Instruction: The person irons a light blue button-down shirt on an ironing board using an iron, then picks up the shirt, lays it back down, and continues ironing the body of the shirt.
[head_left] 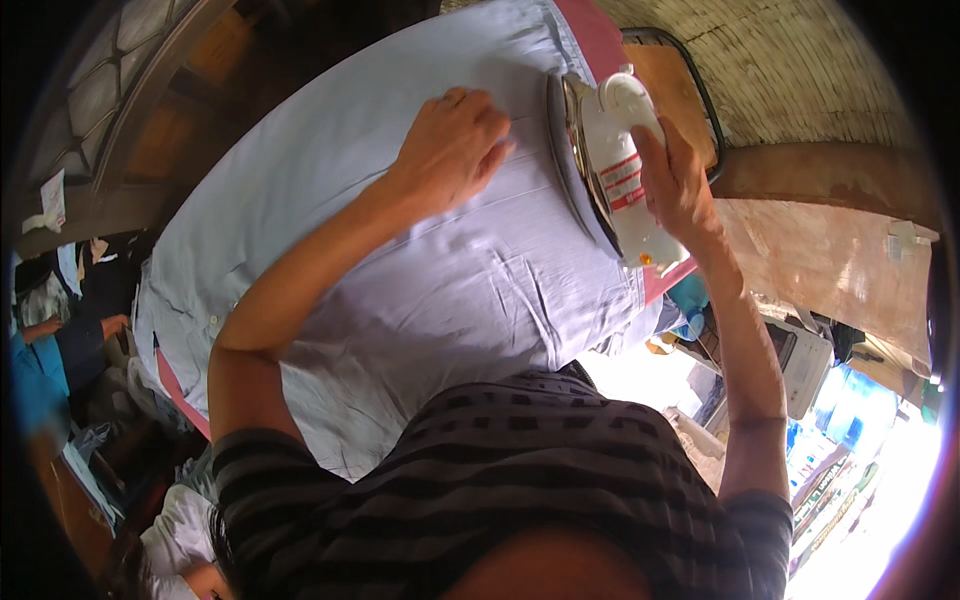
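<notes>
A light blue-grey cloth garment (400, 290) with wrinkles and a few small buttons lies spread over a board with a red-pink cover (590, 35). My right hand (680, 185) is wrapped round the handle of a white clothes iron (615, 165) with a red-striped label and a shiny metal rim. The iron is at the garment's right side; its plate side faces left, and whether it touches the cloth I cannot tell. Over the upper middle of the cloth, my left hand (450, 150) is loosely curled, slightly blurred, with nothing visible in it. Its fingertips are partly hidden.
Beyond the board's right end stand a wooden chair (675, 95) with a dark frame and a wooden panel (830, 255). Clear blue plastic bottles (855, 405) are at the lower right. Another person in a white top (180, 530) is at the lower left, near cluttered cloths.
</notes>
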